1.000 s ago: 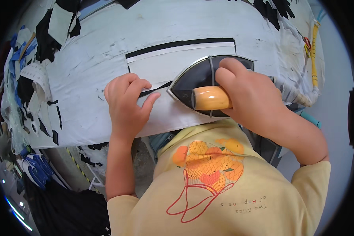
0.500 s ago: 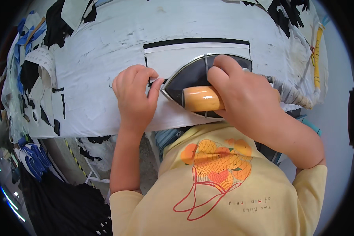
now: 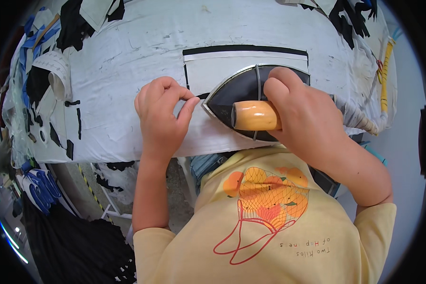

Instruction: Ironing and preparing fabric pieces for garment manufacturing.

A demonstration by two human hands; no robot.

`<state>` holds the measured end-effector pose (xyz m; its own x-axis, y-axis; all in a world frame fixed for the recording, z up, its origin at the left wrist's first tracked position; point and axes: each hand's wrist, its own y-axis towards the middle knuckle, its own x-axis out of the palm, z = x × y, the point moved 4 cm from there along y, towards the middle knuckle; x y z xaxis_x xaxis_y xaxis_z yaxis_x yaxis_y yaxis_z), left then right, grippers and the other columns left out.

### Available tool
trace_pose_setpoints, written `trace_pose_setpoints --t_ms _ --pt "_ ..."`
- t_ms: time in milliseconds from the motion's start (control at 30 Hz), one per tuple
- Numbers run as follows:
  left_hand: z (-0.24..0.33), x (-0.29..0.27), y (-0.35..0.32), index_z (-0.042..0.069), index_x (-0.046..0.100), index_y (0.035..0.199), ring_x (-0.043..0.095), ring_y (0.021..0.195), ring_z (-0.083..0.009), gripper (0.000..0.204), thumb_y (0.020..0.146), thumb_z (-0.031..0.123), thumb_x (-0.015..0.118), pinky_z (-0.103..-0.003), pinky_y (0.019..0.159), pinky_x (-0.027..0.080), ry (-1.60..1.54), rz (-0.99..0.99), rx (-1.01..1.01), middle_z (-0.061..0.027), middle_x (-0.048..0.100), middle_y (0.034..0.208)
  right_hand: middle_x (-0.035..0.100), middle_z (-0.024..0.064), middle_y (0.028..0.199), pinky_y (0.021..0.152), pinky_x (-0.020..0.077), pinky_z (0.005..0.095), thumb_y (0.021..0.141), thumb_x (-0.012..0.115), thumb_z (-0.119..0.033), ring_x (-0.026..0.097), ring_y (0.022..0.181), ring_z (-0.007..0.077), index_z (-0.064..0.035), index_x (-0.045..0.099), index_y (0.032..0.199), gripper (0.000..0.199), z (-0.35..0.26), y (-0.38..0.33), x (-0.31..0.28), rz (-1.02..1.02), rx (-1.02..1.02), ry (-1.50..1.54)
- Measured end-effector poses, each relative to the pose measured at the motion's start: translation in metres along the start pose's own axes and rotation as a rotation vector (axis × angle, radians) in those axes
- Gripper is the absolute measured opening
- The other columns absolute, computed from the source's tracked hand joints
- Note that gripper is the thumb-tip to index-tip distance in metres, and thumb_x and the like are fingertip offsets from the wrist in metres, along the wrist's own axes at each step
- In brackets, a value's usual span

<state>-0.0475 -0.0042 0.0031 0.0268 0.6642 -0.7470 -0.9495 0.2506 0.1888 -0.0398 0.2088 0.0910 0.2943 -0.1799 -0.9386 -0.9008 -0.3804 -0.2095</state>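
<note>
My right hand [image 3: 305, 116] grips the orange wooden handle of a dark flat iron [image 3: 239, 97] resting on a white fabric piece [image 3: 222, 71] edged by a black strip [image 3: 244, 48]. The iron's point faces left. My left hand [image 3: 163, 116] lies just left of the iron's tip, with its fingers curled and pinching the edge of the white fabric. Both sit on a white padded ironing table [image 3: 128, 61].
Black and white fabric scraps [image 3: 57, 90] lie at the table's left side, more black scraps [image 3: 350, 16] at the far right. A yellow measuring tape [image 3: 386, 75] hangs along the right edge. Dark cloth [image 3: 75, 251] lies on the floor at lower left.
The view has shifted, so table and iron sit lower in the picture. My left hand's fingers went from spread flat to curled, pinching the fabric at the iron's tip.
</note>
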Motion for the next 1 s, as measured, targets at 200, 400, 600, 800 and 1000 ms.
trace_pose_setpoints --t_ms 200,400,600,800,1000 --pt "-0.005 0.003 -0.001 0.012 0.062 0.087 0.055 0.094 -0.0251 0.022 0.071 0.007 0.075 -0.04 0.087 0.037 -0.037 0.05 -0.042 -0.0024 0.058 0.095 0.057 0.013 0.088 0.056 0.0523 0.0417 0.076 0.07 -0.008 0.065 0.067 0.0325 -0.004 0.053 0.087 0.021 -0.004 0.001 -0.002 0.017 -0.041 0.033" --pt "-0.021 -0.002 -0.004 0.008 0.06 0.094 0.056 0.094 -0.0213 0.022 0.077 -0.002 0.068 -0.035 0.084 0.042 -0.313 0.101 -0.127 -0.006 0.059 0.1 0.057 0.0121 0.103 0.066 0.0525 0.0435 0.073 0.074 -0.007 0.065 0.08 0.035 -0.0054 0.051 0.098 0.034 -0.029 0.023 0.004 -0.169 0.04 0.057" --pt "-0.06 -0.02 -0.032 0.002 0.05 0.118 0.051 0.097 -0.0142 0.024 0.095 -0.004 0.048 -0.028 0.088 0.044 -1.115 0.611 -0.288 -0.0089 0.056 0.113 0.06 0.0162 0.088 0.059 0.0537 0.0438 0.079 0.066 -0.007 0.067 0.072 0.035 -0.0031 0.055 0.089 0.015 -0.059 0.053 0.007 -0.026 -0.063 0.061" --pt "-0.059 -0.018 -0.029 0.001 0.051 0.121 0.054 0.099 -0.0144 0.024 0.097 0.002 0.048 -0.029 0.09 0.044 -1.207 0.611 -0.295 -0.01 0.058 0.116 0.065 0.0174 0.091 0.069 0.0559 0.0436 0.079 0.071 -0.013 0.069 0.081 0.0368 -0.0023 0.063 0.094 0.02 -0.016 0.032 0.002 -0.057 -0.045 0.056" --pt "-0.055 -0.018 -0.027 0.0 0.051 0.122 0.054 0.099 -0.0136 0.024 0.098 0.003 0.049 -0.029 0.091 0.045 -1.072 0.557 -0.29 -0.0102 0.058 0.116 0.062 0.0112 0.113 0.079 0.0519 0.0438 0.076 0.076 -0.014 0.063 0.095 0.0381 -0.0063 0.058 0.096 0.028 0.081 -0.035 -0.027 -0.07 0.167 0.015"
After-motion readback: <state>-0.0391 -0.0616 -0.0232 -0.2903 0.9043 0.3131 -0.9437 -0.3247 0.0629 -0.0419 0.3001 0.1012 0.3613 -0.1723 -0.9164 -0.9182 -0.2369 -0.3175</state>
